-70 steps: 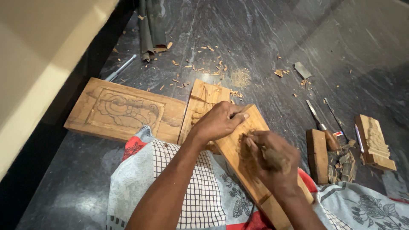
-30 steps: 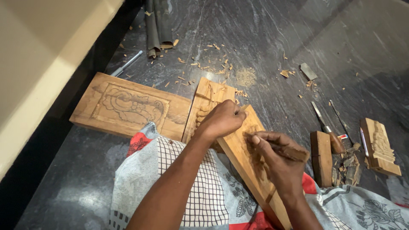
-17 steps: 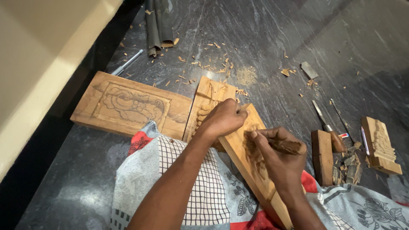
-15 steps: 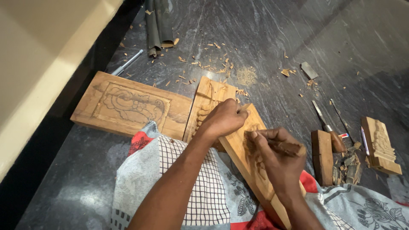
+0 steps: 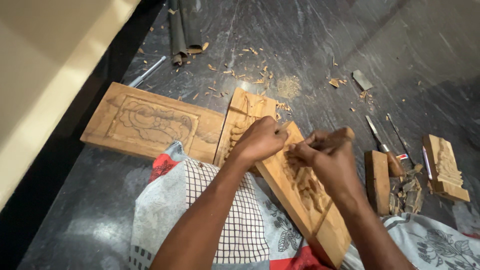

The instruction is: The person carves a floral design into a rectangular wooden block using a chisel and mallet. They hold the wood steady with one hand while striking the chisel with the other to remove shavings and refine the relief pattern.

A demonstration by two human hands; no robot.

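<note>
A long carved plank [image 5: 300, 192] lies slanted across the person's lap, its lower end resting on the patterned cloth [image 5: 240, 220] over the knees and its upper end reaching toward the dark stone floor [image 5: 310, 40]. The left hand [image 5: 261, 141] presses down on the plank's upper part, fingers curled shut against the wood. Just beside it, the right hand [image 5: 327, 155] is closed tight around a wooden-handled carving tool [image 5: 336, 138], whose tip meets the plank between the two hands; the blade itself is hidden by the fingers. Relief carving shows in the plank below the right hand.

Touching the plank's upper end, a second carved board [image 5: 244, 120] lies on the floor, and to its left a wide panel [image 5: 150, 122] with an outlined figure lies flat. To the right of the hands stand a plain wooden block [image 5: 377, 175] and a small carved piece [image 5: 444, 167], with chisels [image 5: 382, 145] and a heap of offcuts [image 5: 409, 192] between them. Wood chips [image 5: 250, 75] are scattered over the floor toward its far side, near a folded dark sheet [image 5: 184, 27] and a thin metal rod [image 5: 146, 72].
</note>
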